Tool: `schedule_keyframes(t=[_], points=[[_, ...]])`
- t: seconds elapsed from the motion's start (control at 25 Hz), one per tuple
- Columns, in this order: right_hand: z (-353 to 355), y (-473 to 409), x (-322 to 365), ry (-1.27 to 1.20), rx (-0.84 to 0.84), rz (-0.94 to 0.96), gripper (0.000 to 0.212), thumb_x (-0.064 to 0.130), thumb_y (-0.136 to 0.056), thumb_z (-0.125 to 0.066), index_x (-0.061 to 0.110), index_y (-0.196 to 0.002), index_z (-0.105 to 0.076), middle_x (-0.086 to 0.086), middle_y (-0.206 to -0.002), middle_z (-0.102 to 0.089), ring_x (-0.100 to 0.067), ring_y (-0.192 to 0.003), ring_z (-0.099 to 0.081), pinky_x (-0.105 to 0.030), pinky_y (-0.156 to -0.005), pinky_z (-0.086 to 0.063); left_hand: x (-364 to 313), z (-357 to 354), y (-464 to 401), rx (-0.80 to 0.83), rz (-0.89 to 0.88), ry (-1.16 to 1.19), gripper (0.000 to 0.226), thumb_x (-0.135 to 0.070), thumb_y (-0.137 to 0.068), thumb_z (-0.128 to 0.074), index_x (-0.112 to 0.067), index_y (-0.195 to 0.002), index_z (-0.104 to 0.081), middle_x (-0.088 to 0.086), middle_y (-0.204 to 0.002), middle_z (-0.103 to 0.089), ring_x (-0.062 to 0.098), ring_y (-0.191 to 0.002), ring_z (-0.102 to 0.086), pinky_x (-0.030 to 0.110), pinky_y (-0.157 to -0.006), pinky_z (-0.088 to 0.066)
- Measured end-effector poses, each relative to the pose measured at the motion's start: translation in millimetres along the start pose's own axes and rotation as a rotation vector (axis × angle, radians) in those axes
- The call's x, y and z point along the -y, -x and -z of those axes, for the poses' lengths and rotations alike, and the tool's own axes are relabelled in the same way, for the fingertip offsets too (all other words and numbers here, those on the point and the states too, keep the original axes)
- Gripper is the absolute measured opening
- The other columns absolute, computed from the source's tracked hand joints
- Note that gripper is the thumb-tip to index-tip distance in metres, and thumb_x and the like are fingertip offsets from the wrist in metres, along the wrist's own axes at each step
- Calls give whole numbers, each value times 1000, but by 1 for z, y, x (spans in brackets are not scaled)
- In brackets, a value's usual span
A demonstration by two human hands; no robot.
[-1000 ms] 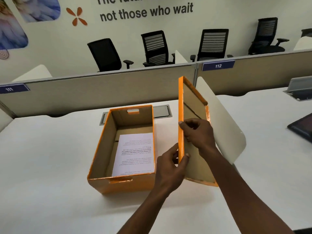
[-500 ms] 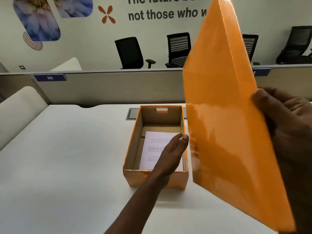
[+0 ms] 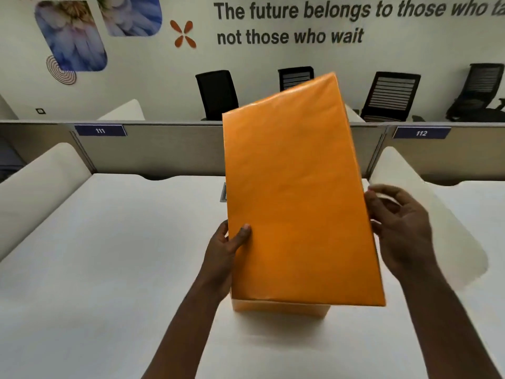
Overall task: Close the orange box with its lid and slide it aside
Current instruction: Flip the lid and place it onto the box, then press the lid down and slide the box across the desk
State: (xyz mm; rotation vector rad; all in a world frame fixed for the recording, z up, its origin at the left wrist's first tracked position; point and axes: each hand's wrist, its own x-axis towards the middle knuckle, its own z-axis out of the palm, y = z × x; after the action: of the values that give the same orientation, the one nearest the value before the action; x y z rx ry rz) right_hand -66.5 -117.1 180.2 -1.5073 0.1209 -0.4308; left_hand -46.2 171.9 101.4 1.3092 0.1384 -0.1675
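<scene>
The orange lid [image 3: 297, 192] fills the middle of the view, top side toward me, its far end tilted up and its near edge low over the box. Under it only the near orange wall of the box [image 3: 278, 310] shows; the rest of the box and the paper inside are hidden. My left hand [image 3: 224, 253] grips the lid's left edge, thumb on top. At the lid's right edge, my right hand [image 3: 399, 228] has its fingers spread and its fingertips against the side.
The box stands on a white desk [image 3: 95, 269]. A grey partition [image 3: 169, 149] with number tags runs along the back. White curved dividers [image 3: 41, 181] stand at both sides. Black office chairs [image 3: 216, 94] line the far wall.
The lid came down from high at the right to sit centred over the box, hiding its inside. My left hand moved from over the box to the lid's left edge.
</scene>
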Motion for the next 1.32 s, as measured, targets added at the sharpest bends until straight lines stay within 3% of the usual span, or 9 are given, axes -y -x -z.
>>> schedule_keyframes(t=[0.12, 0.24, 0.44, 0.64, 0.8, 0.88, 1.0, 1.12, 1.32], points=[[-13, -1, -62, 42, -31, -86, 40, 42, -84, -66, 20, -117, -69, -1, -109, -73, -16, -97, -71, -48, -87, -59, -1, 20, -16, -33, -12, -101, 83, -52, -77, -73, -31, -152, -44, 6, -148, -59, 37, -127, -63, 65, -106, -51], [-19, 6, -115, 113, -16, -178, 55, 40, -83, -74, 21, -133, -64, 2, -121, -71, -22, -111, -67, -48, -90, -57, 11, 28, -35, -11, 11, -207, 72, -42, -91, -71, -27, -154, -41, 10, -151, -57, 37, -129, -61, 58, -105, -53], [-16, 12, -168, 282, -35, -216, 55, 41, -93, -69, 24, -143, -56, -3, -137, -65, -30, -122, -62, -57, -100, -52, 39, 27, -53, -4, 10, -421, 56, -40, -101, -62, -25, -152, -45, 8, -150, -58, 36, -128, -63, 62, -108, -52], [-10, 4, -179, 359, 45, -233, 44, 41, -99, -59, 26, -140, -57, 2, -121, -68, -25, -105, -68, -36, -85, -54, 52, 22, -60, -6, 7, -432, 59, -39, -102, -61, -25, -155, -38, 9, -156, -52, 38, -132, -60, 63, -109, -51], [-10, -4, -178, 380, 88, -244, 32, 43, -99, -56, 37, -131, -56, 6, -116, -66, -19, -96, -66, -32, -81, -51, 55, 21, -61, -21, 28, -439, 62, -38, -102, -60, -27, -158, -33, 5, -157, -48, 39, -137, -56, 61, -110, -51], [-13, -5, -178, 398, 91, -239, 36, 42, -100, -56, 34, -135, -56, 5, -118, -66, -15, -93, -65, -31, -80, -50, 58, 24, -63, -7, 35, -479, 61, -39, -103, -58, -26, -158, -34, 6, -157, -50, 38, -136, -56, 63, -111, -49], [-15, -7, -181, 419, 87, -263, 50, 38, -100, -57, 24, -147, -48, -2, -129, -64, -27, -109, -66, -39, -89, -52, 61, 25, -64, -5, 58, -493, 65, -39, -104, -57, -26, -161, -29, 8, -161, -47, 39, -140, -53, 64, -114, -45], [-17, -11, -181, 406, 86, -329, 63, 38, -101, -57, 27, -157, -32, -8, -151, -51, -35, -131, -55, -53, -105, -45, 60, 22, -66, -8, 87, -512, 72, -41, -103, -58, -27, -164, -23, 8, -165, -41, 39, -144, -48, 64, -117, -42], [-17, -11, -186, 451, 100, -338, 59, 40, -103, -50, 30, -157, -29, -9, -155, -47, -37, -132, -53, -55, -106, -44, 65, 24, -66, -21, 119, -491, 75, -43, -103, -58, -29, -165, -19, 7, -167, -38, 39, -145, -47, 64, -117, -42]])
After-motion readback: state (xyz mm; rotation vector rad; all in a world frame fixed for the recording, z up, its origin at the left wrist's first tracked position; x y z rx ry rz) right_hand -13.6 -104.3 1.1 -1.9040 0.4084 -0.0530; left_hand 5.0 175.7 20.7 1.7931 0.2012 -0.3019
